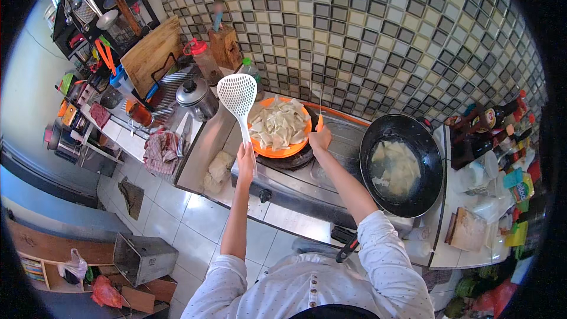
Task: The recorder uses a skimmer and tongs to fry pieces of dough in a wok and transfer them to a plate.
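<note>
My left hand (246,161) grips the handle of a white perforated skimmer (238,93), whose head points up towards the tiled wall. In my right hand (320,138) is a slim metal utensil with an orange handle (320,122); its exact kind is hard to tell. Between the two hands, an orange plate (283,153) piled with flat, pale dough pieces (281,125) sits over the left burner of the gas stove (305,190). On the stove's right side, a black wok (372,190) holds more dough pieces (396,164) in liquid.
A lidded metal pot (197,99) and a checked cloth (161,150) lie left of the stove. Behind them lean a wooden cutting board (153,57) and bottles. Right of the wok, bottles and packets crowd the counter. The wok's handle (347,248) juts towards my body.
</note>
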Demonstrator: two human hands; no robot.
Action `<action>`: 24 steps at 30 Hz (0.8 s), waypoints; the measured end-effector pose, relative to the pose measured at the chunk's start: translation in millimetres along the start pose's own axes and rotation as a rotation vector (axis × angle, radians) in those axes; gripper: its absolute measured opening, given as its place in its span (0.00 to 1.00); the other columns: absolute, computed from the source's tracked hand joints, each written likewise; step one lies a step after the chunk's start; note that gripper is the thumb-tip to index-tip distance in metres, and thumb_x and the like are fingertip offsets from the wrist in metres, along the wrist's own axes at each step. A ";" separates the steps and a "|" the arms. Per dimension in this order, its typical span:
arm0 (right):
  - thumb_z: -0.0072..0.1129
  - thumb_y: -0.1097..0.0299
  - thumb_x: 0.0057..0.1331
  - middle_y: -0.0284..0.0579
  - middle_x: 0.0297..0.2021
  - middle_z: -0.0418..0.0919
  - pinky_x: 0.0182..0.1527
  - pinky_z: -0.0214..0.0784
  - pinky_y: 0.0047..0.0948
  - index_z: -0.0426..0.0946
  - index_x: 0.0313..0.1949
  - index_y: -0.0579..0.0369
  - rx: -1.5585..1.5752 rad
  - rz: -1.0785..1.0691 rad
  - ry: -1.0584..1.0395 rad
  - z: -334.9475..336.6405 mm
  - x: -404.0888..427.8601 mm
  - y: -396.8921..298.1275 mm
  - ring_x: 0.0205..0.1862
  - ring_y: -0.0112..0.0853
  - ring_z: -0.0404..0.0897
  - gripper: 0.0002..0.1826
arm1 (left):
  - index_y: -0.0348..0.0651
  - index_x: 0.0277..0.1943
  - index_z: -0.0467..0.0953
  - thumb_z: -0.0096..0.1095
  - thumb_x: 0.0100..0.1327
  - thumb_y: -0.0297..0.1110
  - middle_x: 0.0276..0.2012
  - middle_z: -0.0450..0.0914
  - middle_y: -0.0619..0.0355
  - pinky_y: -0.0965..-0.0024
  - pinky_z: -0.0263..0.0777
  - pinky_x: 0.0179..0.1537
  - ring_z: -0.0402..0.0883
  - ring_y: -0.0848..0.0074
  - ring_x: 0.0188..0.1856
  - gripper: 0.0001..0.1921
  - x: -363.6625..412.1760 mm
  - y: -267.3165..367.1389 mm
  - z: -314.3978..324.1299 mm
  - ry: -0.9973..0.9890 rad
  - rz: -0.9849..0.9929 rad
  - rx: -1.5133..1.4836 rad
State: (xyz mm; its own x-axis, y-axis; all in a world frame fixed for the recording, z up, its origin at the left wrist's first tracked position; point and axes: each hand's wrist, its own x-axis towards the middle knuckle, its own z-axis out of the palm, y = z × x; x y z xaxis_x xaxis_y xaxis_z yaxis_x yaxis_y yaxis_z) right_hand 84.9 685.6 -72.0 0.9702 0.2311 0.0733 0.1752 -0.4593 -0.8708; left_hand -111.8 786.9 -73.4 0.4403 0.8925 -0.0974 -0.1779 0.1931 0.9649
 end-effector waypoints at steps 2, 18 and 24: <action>0.58 0.74 0.37 0.50 0.22 0.73 0.33 0.65 0.37 0.67 0.23 0.57 0.012 0.032 -0.028 -1.4 0.6 -4.2 0.30 0.45 0.74 0.11 | 0.40 0.47 0.66 0.44 0.64 0.41 0.36 0.69 0.63 0.77 0.65 0.40 0.68 0.83 0.38 0.15 1.1 -1.3 -3.5 -0.013 -0.004 -0.009; 0.52 0.76 0.40 0.52 0.21 0.72 0.33 0.65 0.38 0.68 0.23 0.60 0.079 0.018 -0.026 -2.2 10.3 -0.5 0.28 0.47 0.74 0.08 | 0.41 0.48 0.65 0.45 0.63 0.37 0.38 0.69 0.63 0.69 0.69 0.46 0.70 0.80 0.43 0.14 -2.5 4.4 5.7 -0.059 -0.021 -0.054; 0.52 0.77 0.40 0.52 0.21 0.73 0.32 0.65 0.38 0.68 0.22 0.60 0.037 0.003 -0.019 -4.2 13.5 -1.6 0.28 0.46 0.75 0.07 | 0.42 0.49 0.65 0.45 0.64 0.38 0.39 0.68 0.64 0.69 0.69 0.46 0.69 0.81 0.42 0.14 -9.2 4.2 10.0 -0.044 -0.045 -0.041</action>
State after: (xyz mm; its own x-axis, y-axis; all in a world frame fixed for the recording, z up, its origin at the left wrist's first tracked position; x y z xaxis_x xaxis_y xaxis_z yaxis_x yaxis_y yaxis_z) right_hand 98.5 685.9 -67.6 0.9673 0.2461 0.0615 0.1653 -0.4278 -0.8886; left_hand -107.8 775.4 -65.9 0.4866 0.8640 -0.1292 -0.1922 0.2502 0.9489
